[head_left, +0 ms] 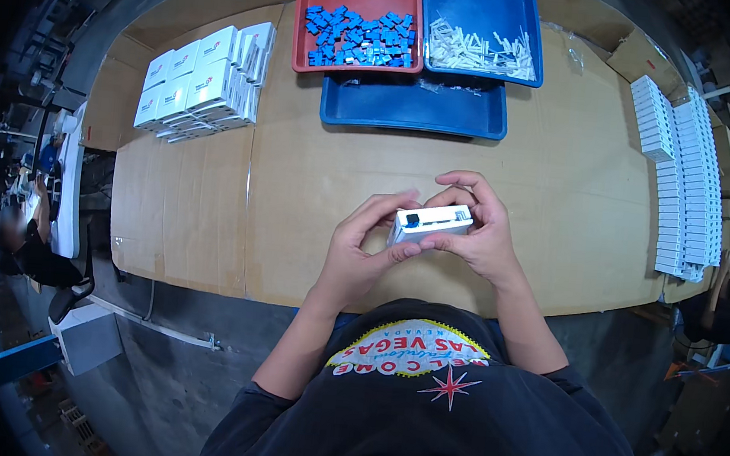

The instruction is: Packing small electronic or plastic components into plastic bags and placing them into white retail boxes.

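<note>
A small white box-shaped case (435,218) is held between my two hands, above the near middle of the table. Its narrow edge faces up, with a small black square near its left end and dark slots along it. My left hand (360,243) grips the left end, thumb along the near side and fingers behind. The right hand (485,230) pinches the right end, its thumb on the near face close to the left thumb. The right index finger is bent and raised over the far side. The underside of the case is hidden.
Beyond my hands are a red tray (300,59) of small blue parts, a blue tray (524,75) of small white sticks, and another blue tray (413,126). White boxes (200,83) are stacked at left, white cases (688,182) at right. Cardboard (310,258) covers the table. People work at both sides.
</note>
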Demonstrator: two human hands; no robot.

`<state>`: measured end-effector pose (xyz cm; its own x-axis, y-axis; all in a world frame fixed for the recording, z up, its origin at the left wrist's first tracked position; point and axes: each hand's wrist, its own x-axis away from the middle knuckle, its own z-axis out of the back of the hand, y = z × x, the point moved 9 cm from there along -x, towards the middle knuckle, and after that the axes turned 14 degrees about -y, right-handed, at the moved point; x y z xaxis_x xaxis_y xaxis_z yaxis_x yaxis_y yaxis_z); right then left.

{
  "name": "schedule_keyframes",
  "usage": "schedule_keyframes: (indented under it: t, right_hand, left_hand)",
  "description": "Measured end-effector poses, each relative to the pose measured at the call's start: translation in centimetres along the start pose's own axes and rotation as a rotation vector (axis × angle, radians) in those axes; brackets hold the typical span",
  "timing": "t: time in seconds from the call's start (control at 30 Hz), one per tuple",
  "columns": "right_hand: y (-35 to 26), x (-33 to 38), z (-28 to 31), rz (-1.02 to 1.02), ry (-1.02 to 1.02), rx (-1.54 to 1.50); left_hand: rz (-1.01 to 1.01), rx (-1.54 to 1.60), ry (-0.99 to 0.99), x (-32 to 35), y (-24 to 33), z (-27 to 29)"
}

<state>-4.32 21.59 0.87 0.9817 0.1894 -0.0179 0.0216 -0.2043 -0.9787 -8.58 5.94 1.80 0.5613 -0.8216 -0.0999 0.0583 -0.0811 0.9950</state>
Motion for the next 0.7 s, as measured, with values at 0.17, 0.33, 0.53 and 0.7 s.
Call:
schedule_keyframes:
  t: [0.17, 0.33, 0.53, 0.7]
  right_hand:
    - [-1.1, -0.6, -0.5, 0.135, -0.015, -0.129]
    - [-1.2, 0.3, -0.2, 0.123, -0.057, -0.009]
    - [-1.9, 0.6, -0.2, 0.136, -0.008, 0.083]
    - [-2.6, 0.7, -0.4, 0.208, -0.015, 0.2]
  left_hand:
    - [-0.106, 0.116, 0.156, 0.6, -0.2, 0.9]
    - [-0.073, 0.087, 0.084, 0.6, 0.6, 0.2]
    - [-0.086, 0.085, 0.103, 1.1, 0.1, 0.2]
    - [-0.083, 0.139, 0.166, 1.2, 0.2, 0.3]
